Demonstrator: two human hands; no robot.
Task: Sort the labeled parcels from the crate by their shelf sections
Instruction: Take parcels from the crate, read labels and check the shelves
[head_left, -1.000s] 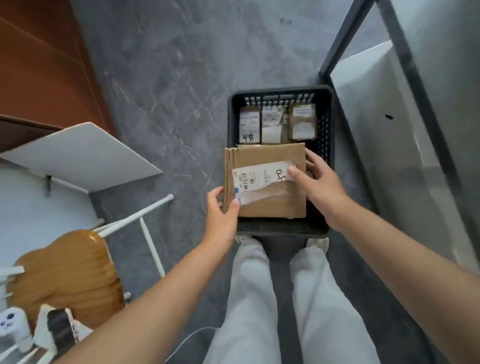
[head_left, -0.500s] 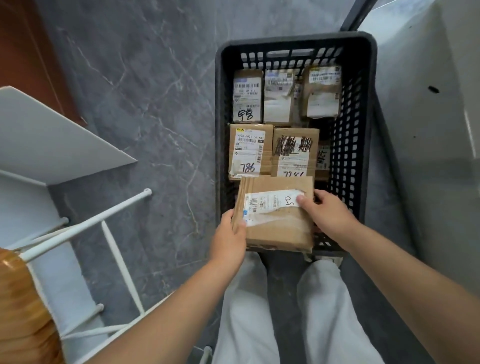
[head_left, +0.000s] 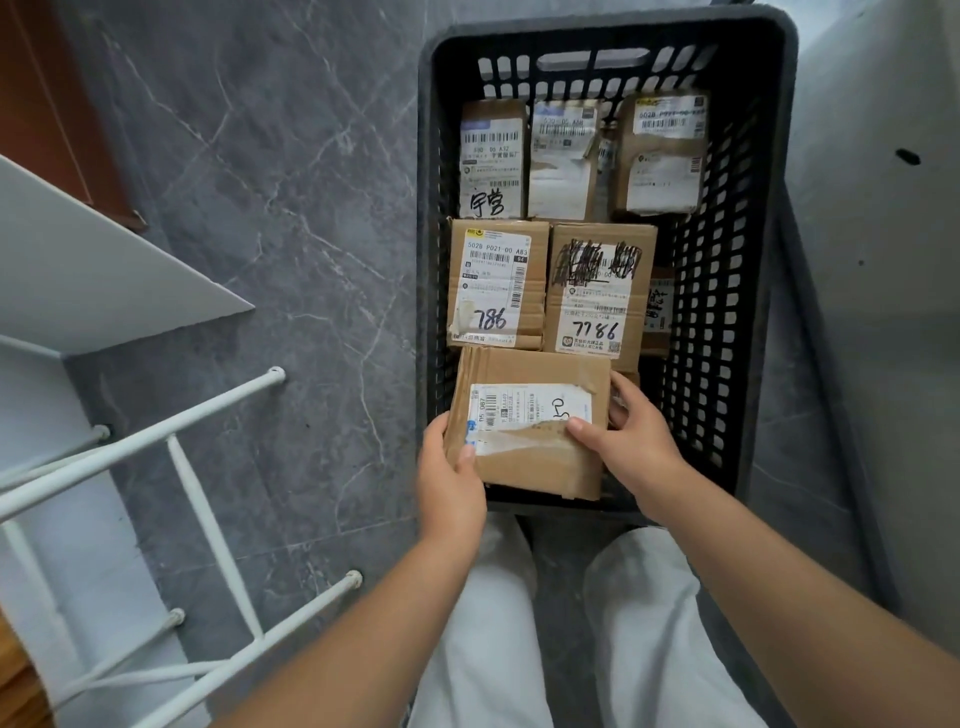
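A black plastic crate (head_left: 431, 218) stands on the grey floor in front of my legs. It holds several labeled cardboard parcels, among them one marked 786 (head_left: 496, 283) and one marked 7786 (head_left: 597, 291). At the crate's near end I hold a flat brown parcel (head_left: 530, 457) with a torn white label. My left hand (head_left: 449, 475) grips its left edge, thumb on the label. On its right edge my right hand (head_left: 631, 441) has the thumb on top and the fingers behind.
A white shelf board (head_left: 104, 270) and white metal rods (head_left: 197, 499) stand to the left of the crate. On the right a pale wall panel (head_left: 883, 260) rises close beside the crate. Brown wood shows at the upper left corner.
The view has come closer to the crate and tilted down, so more parcels show. Both hands keep their grip on the flat parcel, now low at the crate's near end.
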